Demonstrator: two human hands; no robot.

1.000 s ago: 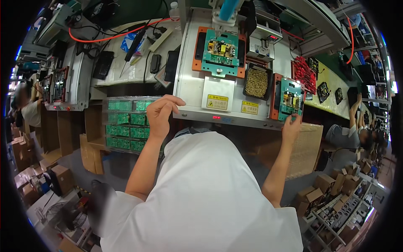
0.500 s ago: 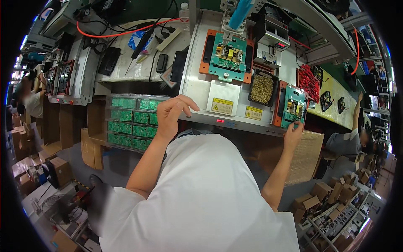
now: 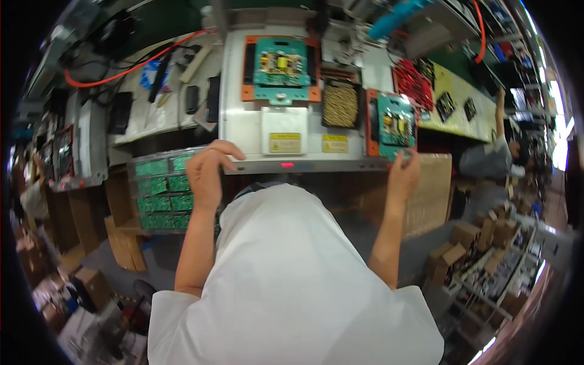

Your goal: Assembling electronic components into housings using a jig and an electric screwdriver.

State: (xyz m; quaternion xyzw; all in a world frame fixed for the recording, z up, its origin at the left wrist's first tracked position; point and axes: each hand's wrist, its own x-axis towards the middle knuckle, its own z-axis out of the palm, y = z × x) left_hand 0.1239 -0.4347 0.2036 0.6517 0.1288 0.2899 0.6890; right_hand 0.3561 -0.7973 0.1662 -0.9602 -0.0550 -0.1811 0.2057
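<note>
My left hand [image 3: 208,172] hovers by the machine's front edge at its left corner, fingers loosely bent and apart, with nothing visible in it. My right hand [image 3: 404,173] is at the front edge of the smaller green fixture plate [image 3: 385,145], thumb and fingertips closed on that edge; the exact contact is small and blurred. A circuit board [image 3: 397,125] with yellow and dark components lies in this plate. A larger green fixture plate [image 3: 281,94] on an orange base holds another circuit board [image 3: 281,63]. Between the two fixtures stands a black tray of small brass-coloured parts [image 3: 340,104].
Left of the machine, a clear tray [image 3: 135,182] holds several green boards below a cluttered bench [image 3: 137,100]. A blue cylinder [image 3: 404,17] hangs above. Red parts [image 3: 413,84] lie on the right bench. A person [image 3: 486,159] sits at far right; cardboard boxes [image 3: 465,234] stand behind.
The whole view has shifted, so the bench appears further left and higher. The blue cylinder now appears right of the larger fixture. My right hand remains at the smaller fixture's front edge.
</note>
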